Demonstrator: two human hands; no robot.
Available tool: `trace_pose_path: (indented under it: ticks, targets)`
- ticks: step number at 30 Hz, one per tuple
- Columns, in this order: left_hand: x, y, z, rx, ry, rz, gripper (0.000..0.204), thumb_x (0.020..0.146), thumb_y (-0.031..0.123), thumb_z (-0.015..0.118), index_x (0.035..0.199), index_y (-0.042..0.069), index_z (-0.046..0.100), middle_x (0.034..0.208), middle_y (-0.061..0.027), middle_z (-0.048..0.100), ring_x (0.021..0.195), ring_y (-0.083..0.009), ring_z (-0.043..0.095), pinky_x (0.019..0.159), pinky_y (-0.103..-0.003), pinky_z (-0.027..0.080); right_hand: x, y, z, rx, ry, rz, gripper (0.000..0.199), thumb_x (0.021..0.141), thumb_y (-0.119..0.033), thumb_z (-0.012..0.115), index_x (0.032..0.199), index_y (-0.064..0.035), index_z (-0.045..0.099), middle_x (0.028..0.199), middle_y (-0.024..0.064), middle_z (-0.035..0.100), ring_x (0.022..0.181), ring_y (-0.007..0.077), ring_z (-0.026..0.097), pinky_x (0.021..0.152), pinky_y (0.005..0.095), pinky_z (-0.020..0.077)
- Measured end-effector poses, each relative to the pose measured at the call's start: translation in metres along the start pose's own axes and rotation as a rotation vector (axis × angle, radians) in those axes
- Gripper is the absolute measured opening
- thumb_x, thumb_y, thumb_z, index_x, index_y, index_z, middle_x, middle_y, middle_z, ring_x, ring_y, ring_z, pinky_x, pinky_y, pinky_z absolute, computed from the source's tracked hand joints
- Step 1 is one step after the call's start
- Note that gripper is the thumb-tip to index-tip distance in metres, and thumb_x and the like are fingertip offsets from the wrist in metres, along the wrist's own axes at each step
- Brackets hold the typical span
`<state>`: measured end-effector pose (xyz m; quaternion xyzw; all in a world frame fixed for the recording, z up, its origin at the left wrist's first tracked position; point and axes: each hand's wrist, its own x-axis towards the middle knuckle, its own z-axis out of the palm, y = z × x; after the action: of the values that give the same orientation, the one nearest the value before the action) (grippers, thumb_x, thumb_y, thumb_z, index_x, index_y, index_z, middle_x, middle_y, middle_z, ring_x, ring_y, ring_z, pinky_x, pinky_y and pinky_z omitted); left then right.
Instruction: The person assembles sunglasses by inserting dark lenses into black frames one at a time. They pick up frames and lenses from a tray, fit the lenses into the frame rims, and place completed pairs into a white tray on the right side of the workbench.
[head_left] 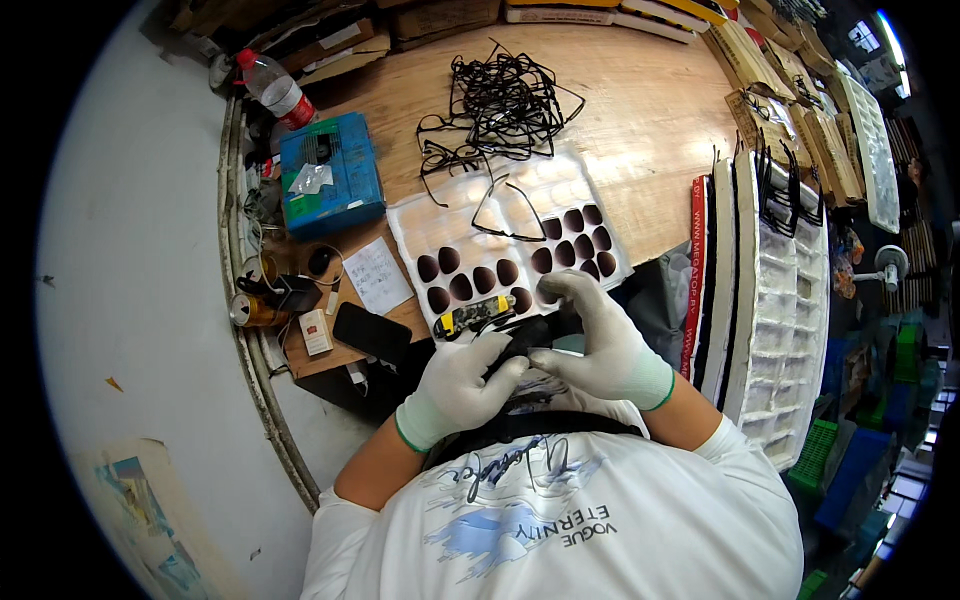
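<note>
My left hand (455, 390) and my right hand (608, 345), both in white gloves with green cuffs, meet low in front of my shirt. Their fingers curl round a dark object (518, 342) that is mostly hidden; its kind cannot be made out. Just beyond lies a pale moulded tray (570, 180) with several dark brown sunglass lenses (460, 286) in its nearer pockets. My right index finger reaches beside the closest lenses. A black eyeglass frame (512, 236) rests across the tray. A yellow-and-black item (474, 317) lies at the tray's near edge.
A tangled pile of black eyeglass frames (510, 100) is at the table's back. On the left are a blue box (332, 205), a bottle (278, 92), a paper note (376, 277), a phone (372, 333) and a can (255, 310). White compartment trays (785, 340) stand at right.
</note>
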<state>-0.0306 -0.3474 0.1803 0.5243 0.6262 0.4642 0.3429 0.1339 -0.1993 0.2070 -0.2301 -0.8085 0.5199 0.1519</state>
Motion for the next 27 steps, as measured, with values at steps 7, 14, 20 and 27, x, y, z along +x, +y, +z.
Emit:
trace_pose_path:
  ticks: [7,14,20,27]
  targets:
    - [0.082,0.015,0.014,-0.024,-0.454,0.077,0.025,0.09,0.025,0.068,0.104,0.003,0.071,0.085,-0.0174,0.07,0.074,-0.0311,0.07,0.065,-0.038,0.056,0.004,0.031,-0.081,-0.016,-0.342,-0.23,0.026,0.08,-0.014,0.073,0.097,0.0029,0.066,0.105,0.0198,0.066,0.106,0.0386,0.061,0.095,0.045,0.0491]
    - [0.231,-0.123,0.098,0.668,-0.122,-0.196,0.034,0.089,0.033,0.066,0.105,0.003,0.071,0.099,-0.0143,0.073,0.099,-0.032,0.07,0.087,-0.045,0.054,0.017,0.048,-0.16,-0.135,0.027,0.018,0.01,0.087,-0.008,0.068,0.085,0.0013,0.066,0.073,0.0221,0.058,0.064,0.0416,0.056,0.062,0.0461,0.0458]
    - [0.264,-0.129,0.143,1.199,-0.455,-0.463,0.03,0.087,0.028,0.066,0.112,0.012,0.073,0.122,-0.0074,0.066,0.121,-0.0247,0.059,0.098,-0.042,0.046,0.026,0.083,-0.187,-0.087,-0.014,0.043,0.071,0.09,-0.001,0.065,0.152,0.0057,0.032,0.119,0.0299,0.066,0.107,0.0403,0.069,0.09,0.0418,0.0545]
    - [0.263,-0.108,0.125,0.854,-0.51,-0.498,0.024,0.085,0.018,0.067,0.109,0.012,0.071,0.1,-0.0091,0.074,0.092,-0.0261,0.073,0.081,-0.04,0.055,0.052,0.083,-0.168,-0.203,-0.15,-0.07,0.069,0.087,0.002,0.061,0.151,0.0048,0.035,0.092,0.0209,0.07,0.081,0.0382,0.07,0.072,0.0418,0.0557]
